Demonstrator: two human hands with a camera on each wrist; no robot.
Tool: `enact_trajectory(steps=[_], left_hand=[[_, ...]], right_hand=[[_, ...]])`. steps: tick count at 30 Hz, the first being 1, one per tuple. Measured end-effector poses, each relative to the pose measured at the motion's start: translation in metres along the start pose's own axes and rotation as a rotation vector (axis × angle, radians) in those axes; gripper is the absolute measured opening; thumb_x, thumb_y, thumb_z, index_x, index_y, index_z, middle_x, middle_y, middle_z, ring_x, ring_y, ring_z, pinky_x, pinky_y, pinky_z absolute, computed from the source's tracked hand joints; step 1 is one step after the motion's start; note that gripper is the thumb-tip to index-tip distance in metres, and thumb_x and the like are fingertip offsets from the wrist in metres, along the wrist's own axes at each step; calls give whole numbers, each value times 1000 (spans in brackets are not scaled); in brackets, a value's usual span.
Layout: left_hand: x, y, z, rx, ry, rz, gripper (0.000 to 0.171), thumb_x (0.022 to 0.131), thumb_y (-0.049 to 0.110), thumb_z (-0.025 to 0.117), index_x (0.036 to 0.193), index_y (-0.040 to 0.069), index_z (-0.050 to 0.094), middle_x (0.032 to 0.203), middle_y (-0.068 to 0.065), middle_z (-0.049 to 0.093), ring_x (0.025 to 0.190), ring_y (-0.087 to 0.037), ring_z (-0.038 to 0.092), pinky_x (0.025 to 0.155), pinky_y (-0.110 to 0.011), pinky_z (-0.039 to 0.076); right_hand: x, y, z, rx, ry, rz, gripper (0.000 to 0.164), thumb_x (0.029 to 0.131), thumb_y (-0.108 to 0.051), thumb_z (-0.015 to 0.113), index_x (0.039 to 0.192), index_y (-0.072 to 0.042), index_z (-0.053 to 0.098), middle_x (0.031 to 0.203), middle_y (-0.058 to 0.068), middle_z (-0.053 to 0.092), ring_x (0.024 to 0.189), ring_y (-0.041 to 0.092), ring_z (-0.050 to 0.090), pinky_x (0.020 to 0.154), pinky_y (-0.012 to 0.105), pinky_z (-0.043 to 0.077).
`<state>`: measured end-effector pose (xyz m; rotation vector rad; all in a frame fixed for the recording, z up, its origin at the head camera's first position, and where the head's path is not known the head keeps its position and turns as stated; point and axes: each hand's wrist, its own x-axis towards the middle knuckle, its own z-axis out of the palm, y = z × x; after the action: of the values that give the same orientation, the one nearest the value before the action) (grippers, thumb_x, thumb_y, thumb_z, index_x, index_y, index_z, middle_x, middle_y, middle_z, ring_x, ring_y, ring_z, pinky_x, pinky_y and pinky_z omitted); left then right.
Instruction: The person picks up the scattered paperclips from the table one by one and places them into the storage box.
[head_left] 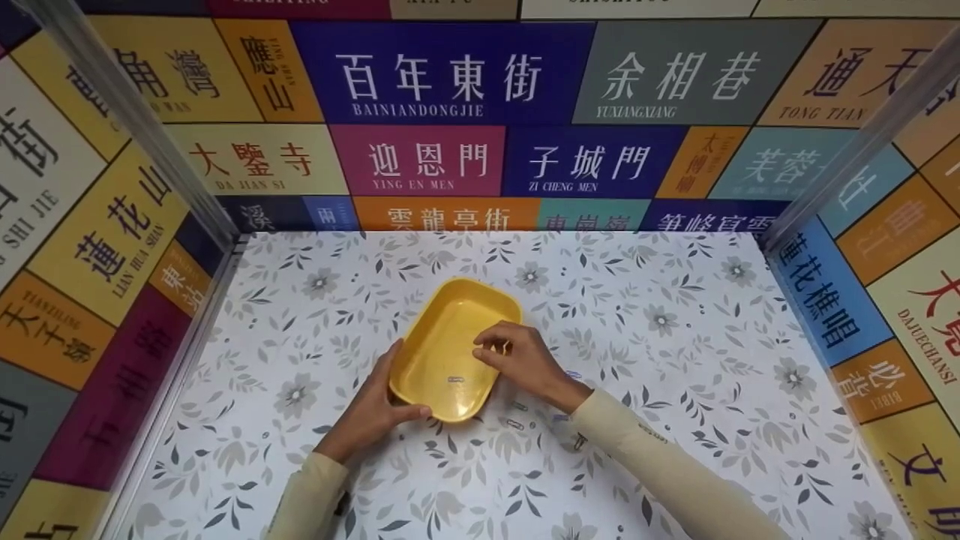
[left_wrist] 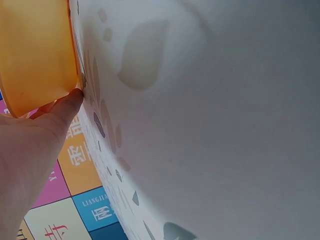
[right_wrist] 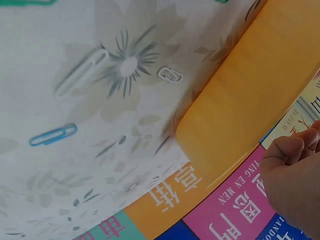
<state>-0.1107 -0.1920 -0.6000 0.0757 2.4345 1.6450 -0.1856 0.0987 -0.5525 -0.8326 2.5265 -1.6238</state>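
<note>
1. My right hand (right_wrist: pixel 295 180) curls its fingers near the tray (right_wrist: pixel 245 90).
2. On the flowered surface (right_wrist: pixel 40 65), I see a blue clip (right_wrist: pixel 53 135), a white clip (right_wrist: pixel 81 72) and a smaller clip (right_wrist: pixel 170 75), all apart.
3. Lettered panels (right_wrist: pixel 230 202) show behind my hand.

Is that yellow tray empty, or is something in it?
Not empty: the head view shows a small paper clip lying on the floor of the yellow tray.

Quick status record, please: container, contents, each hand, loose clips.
container: yellow tray, open side up
inside: one paper clip visible, towards the near end
left hand: grips the tray's left side
right hand: curled above the tray's right side; whether it holds anything is unclear
loose clips: several on the floral surface, including a white clip, blue clip and green clip
</note>
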Motion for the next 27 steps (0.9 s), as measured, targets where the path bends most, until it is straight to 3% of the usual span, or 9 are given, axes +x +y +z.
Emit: enact_trajectory(steps=[7, 20, 27], left_hand=[[-2, -1, -1, -23, 2, 21, 129, 81, 25, 100, 179, 20, 16, 182, -9, 23, 166, -33, 25, 136, -58, 11], [-2, 0, 0, -40, -2, 20, 126, 83, 23, 98, 179, 23, 16, 183, -7, 22, 167, -34, 22, 136, -59, 8], [-2, -1, 0, -31, -6, 25, 126, 84, 24, 98, 179, 24, 16, 183, -8, 20, 167, -34, 22, 136, -59, 9]], right_hand=[[-21, 3, -6, 57, 44, 89, 9, 99, -13, 84, 107, -9, 84, 97, -1, 75, 83, 13, 61, 75, 24, 49], [-63, 24, -41, -15, 120, 99, 10, 98, -13, 85, 108, -13, 84, 97, -7, 75, 83, 11, 62, 74, 26, 51], [-87, 39, -58, 7, 158, 209, 14, 98, -12, 85, 110, -4, 83, 97, -4, 75, 85, 13, 63, 77, 25, 50]])
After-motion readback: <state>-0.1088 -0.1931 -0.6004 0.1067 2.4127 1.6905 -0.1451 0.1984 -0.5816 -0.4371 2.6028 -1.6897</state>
